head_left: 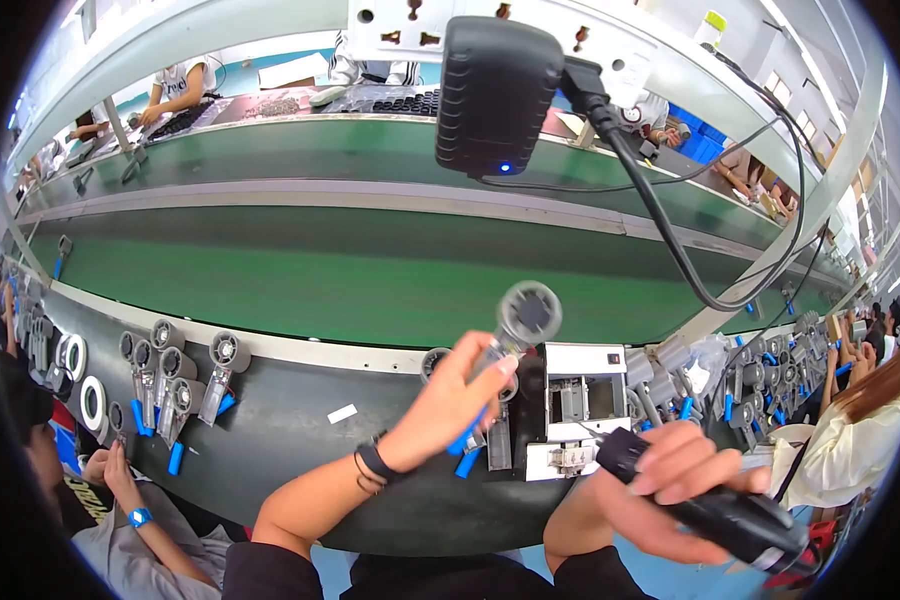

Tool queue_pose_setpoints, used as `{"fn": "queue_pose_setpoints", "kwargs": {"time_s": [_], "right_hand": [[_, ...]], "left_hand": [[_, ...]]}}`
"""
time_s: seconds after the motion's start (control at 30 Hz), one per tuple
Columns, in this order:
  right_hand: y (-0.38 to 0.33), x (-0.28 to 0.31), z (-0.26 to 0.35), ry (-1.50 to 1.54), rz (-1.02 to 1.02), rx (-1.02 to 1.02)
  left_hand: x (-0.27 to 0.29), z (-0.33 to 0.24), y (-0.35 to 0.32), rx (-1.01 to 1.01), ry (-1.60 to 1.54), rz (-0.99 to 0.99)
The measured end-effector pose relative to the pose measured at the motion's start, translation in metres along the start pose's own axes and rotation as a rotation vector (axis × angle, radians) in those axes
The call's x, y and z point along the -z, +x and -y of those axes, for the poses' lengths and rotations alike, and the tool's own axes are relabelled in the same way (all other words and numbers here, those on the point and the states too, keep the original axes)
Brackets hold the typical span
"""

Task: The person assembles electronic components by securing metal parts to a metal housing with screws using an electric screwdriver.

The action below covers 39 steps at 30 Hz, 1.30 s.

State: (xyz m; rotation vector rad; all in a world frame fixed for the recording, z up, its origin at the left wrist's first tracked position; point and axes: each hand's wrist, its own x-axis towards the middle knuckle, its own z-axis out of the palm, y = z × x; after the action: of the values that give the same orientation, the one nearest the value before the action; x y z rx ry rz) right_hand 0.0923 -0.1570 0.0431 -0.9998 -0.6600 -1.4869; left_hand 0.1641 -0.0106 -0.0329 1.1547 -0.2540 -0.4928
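Note:
My left hand (pixel 438 408) is closed around the clear handle of a small handheld fan (pixel 530 313). Its round grey head points up and away from me, and a blue part shows below my fingers. My right hand (pixel 665 485) grips a black electric screwdriver (pixel 745 527), whose thin bit points left over the front of a white screw feeder (pixel 586 362). Fan and bit are apart. More fans, partly covered by my left hand, lie on the black bench between that hand and the feeder.
Fans with blue cylinders (pixel 175 458) stand in a group at left, near white rings (pixel 92 402). More fans (pixel 760 380) crowd the right. A green conveyor (pixel 270 265) runs beyond the bench. Overhead hang a black power adapter (pixel 498 95) and cables. People sit on both sides.

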Motion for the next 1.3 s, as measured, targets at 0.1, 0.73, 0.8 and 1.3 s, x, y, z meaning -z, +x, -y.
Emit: {"fn": "queue_pose_setpoints", "kwargs": {"time_s": [0.1, 0.73, 0.8, 1.3], "right_hand": [[0.019, 0.021, 0.01, 0.08, -0.039, -0.043], [0.044, 0.048, 0.016, 0.211, -0.119, -0.073], [0.043, 0.043, 0.016, 0.188, -0.105, -0.086], [0.005, 0.069, 0.027, -0.011, -0.042, -0.353]], "left_hand": [[0.031, -0.008, 0.027, -0.086, 0.184, -0.131], [0.139, 0.064, 0.125, -0.269, 1.58, -0.571], [0.14, 0.057, 0.116, -0.24, 1.514, -0.61], [0.051, 0.047, 0.032, -1.088, 1.061, -0.27]]}}
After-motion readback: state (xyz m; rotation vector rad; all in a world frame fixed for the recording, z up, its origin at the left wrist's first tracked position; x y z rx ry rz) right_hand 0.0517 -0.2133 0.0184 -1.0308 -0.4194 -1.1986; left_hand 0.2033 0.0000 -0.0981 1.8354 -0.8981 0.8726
